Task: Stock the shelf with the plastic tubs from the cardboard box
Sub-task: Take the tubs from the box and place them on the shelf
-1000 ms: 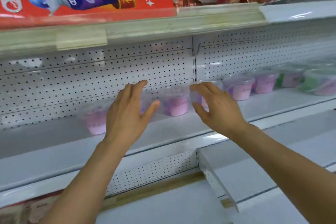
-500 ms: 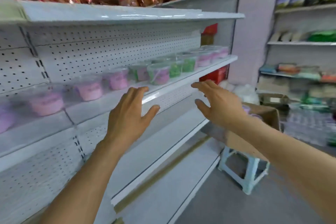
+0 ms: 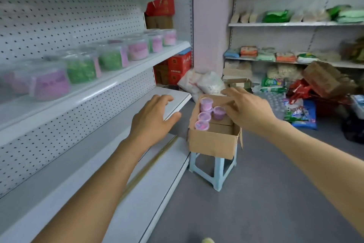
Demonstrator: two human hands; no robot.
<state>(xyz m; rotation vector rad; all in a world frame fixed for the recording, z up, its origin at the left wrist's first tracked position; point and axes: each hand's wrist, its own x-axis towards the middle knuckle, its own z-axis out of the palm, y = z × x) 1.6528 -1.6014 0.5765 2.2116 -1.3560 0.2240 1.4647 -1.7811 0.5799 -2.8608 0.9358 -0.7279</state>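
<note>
An open cardboard box (image 3: 213, 141) rests on a pale blue stool (image 3: 214, 171) beside the shelving. Several pink-purple plastic tubs (image 3: 205, 111) lie in its left side. My right hand (image 3: 246, 110) hovers over the box's far right part, fingers spread, holding nothing, close to one tub (image 3: 219, 112). My left hand (image 3: 155, 119) is open above the lower shelf (image 3: 173, 95), left of the box. A row of pink and green tubs (image 3: 110, 58) stands on the white middle shelf (image 3: 126, 77) at the left.
White perforated shelving fills the left side. Red cartons (image 3: 178, 66) and white bags (image 3: 204, 84) sit behind the box by a pillar (image 3: 211, 20). Stocked shelves (image 3: 295, 24) line the right wall, with packets and a tilted box (image 3: 327, 79) on the grey floor.
The view has swung right from the shelf's tubs to the box on the stool. Both empty hands have left the shelf and moved toward the box.
</note>
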